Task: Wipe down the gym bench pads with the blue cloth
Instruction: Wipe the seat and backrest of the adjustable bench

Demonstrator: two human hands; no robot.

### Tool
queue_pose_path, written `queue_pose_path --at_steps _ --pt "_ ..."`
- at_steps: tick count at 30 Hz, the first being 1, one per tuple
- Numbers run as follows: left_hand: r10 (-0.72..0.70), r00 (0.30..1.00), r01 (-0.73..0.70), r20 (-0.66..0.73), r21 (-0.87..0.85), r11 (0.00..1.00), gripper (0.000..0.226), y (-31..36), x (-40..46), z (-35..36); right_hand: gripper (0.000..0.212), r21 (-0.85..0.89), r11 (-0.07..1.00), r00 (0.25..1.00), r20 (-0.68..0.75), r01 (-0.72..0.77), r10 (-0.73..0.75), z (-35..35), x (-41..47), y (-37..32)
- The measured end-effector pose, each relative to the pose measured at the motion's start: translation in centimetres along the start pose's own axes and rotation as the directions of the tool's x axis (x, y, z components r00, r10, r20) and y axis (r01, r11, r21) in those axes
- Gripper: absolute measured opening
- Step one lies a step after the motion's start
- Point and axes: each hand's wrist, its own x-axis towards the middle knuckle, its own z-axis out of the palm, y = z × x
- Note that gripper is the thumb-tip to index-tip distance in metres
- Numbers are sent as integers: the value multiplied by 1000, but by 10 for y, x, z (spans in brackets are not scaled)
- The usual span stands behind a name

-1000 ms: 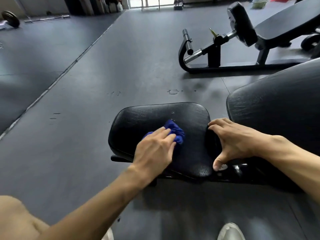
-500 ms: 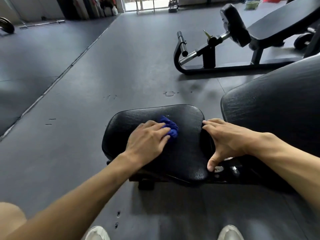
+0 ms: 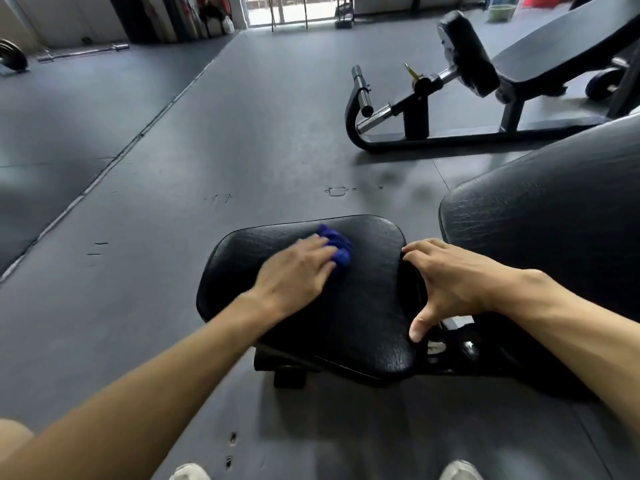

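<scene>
So I've got the blue cloth (image 3: 335, 248) bunched up under my left hand (image 3: 297, 274), fingers laid fairly flat and close together on top of it, pressing it into the seat pad (image 3: 363, 306) just below the middle of the frame. The cloth sits toward the pad's far edge, only a wad of it poking out past my fingertips. My right hand (image 3: 457, 282) braces the pad's right edge, fingers spread and hooked into the gap, thumb pointing down the near side.

My take on doing this bit well: keep the palm flat so the cloth doesn't ball up, work in overlapping passes from far edge to near edge, and hit the rounded corners, since I'd guess sweat collects there. Keeping the right hand planted should stop the seat wobbling.

Stuff I can't really make out: my left hand is motion-blurred, so the exact grip is fuzzy. Most of the cloth is hidden under it. The back pad (image 3: 554, 216) runs off the right side of the frame, and the frame under the seat is mostly in shadow.
</scene>
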Motion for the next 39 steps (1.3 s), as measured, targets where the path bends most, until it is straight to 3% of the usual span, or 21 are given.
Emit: queue_pose_path --at_steps 3,7,11,13,15,17,19,21,24,26,30,33,35,39 --pt "-150 989 150 -9 -6 989 31 10 42 6 137 -9 1000 1000 4 -10 10 0 1 1" --pt "22 999 -18 35 -100 995 32 76 37 39 125 -9 999 999 4 -43 43 2 10 3" --pt "137 989 -139 -54 -50 989 39 51 1 31 120 29 998 999 -14 -50 50 2 17 8" --pt "78 995 -78 -70 8 997 35 22 3 22 118 45 998 999 -12 -42 43 2 16 8" --pt "-67 996 70 -52 43 997 28 7 30 19 117 50 998 999 -17 -44 45 2 14 9" --pt "-180 983 180 -31 -8 984 27 16 66 22 119 47 998 999 -19 -48 48 2 14 8" --pt "-140 990 139 -17 -41 989 26 47 82 36 122 44 998 998 -29 -50 51 2 17 8" --pt "-11 1000 11 -7 -91 996 27 73 69 45 115 33 998 998 -27 -51 52 2 20 8" --pt "125 992 -124 8 -90 988 37 59 34 36 102 2 998 998 -28 -58 58 4 20 10" --pt "77 997 -77 10 -46 996 35 27 37 28 106 4 999 998 -32 -49 49 5 19 12" --pt "-163 986 163 29 -20 986 31 5 87 25 112 8 1000 999 -40 -14 14 4 17 12" --pt "-77 997 79 29 -81 994 33 48 86 35 118 47 999 999 -33 -2 4 2 21 7" --pt "12 1000 -10 19 -105 994 38 62 53 39 110 76 997 999 -50 13 -10 2 28 2" --pt "25 999 -26 -32 -52 998 43 13 -9 17 105 113 992 997 -55 60 -54 0 40 -13"
